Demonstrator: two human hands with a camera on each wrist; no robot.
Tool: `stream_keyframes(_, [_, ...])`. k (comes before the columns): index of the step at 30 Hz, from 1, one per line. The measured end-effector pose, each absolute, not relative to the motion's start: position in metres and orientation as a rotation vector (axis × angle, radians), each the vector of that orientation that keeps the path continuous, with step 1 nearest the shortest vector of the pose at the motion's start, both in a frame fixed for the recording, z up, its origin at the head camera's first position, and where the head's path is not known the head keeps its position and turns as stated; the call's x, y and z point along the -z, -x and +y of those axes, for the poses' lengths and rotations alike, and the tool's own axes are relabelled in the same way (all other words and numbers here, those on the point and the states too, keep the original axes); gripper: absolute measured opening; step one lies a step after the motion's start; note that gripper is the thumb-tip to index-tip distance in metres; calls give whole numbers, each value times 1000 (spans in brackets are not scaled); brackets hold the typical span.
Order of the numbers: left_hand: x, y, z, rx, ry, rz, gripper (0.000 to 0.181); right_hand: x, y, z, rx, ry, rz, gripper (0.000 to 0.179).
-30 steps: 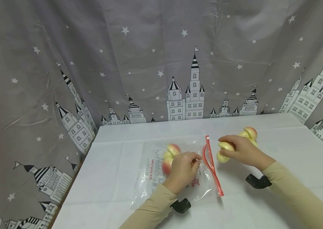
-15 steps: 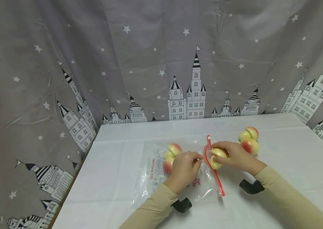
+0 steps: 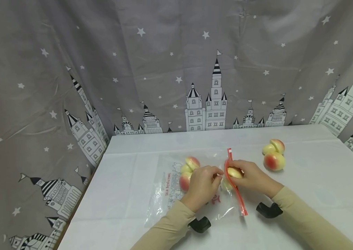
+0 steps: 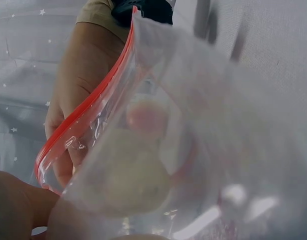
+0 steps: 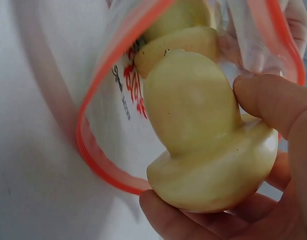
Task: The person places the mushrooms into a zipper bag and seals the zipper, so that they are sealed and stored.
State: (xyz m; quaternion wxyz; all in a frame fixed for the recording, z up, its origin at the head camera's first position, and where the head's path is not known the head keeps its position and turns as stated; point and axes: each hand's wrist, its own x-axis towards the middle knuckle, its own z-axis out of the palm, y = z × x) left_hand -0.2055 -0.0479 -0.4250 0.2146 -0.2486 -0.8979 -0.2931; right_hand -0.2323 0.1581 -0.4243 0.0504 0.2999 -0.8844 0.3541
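A clear zip bag (image 3: 160,198) lies on the white table, its red zip edge (image 3: 240,198) facing right and parted into a wide mouth. My left hand (image 3: 202,185) pinches the upper layer of the bag near that mouth. A yellow, red-blushed peach cluster (image 3: 186,168) of joined, rounded lobes lies inside the bag, partly behind the left hand. My right hand (image 3: 252,177) holds another such peach cluster (image 5: 188,105), thumb on one side and fingers under the other. In the right wrist view this cluster sits within the red-rimmed opening, tilted toward the bag's inside.
A further peach cluster (image 3: 274,160) lies on the table (image 3: 317,194) to the right, beyond the right hand. A grey curtain (image 3: 151,62) with castles and stars hangs behind the table and along its left side.
My right hand has carried its peach cluster leftward from beside the far cluster into the bag's mouth. The left hand has stayed in place on the bag.
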Motion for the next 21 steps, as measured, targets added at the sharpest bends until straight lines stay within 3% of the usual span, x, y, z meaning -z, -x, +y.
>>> stream_keyframes(21, [423,203,-48,813,684,-2505,12,442,235,143,-1042,-948,-2653,16])
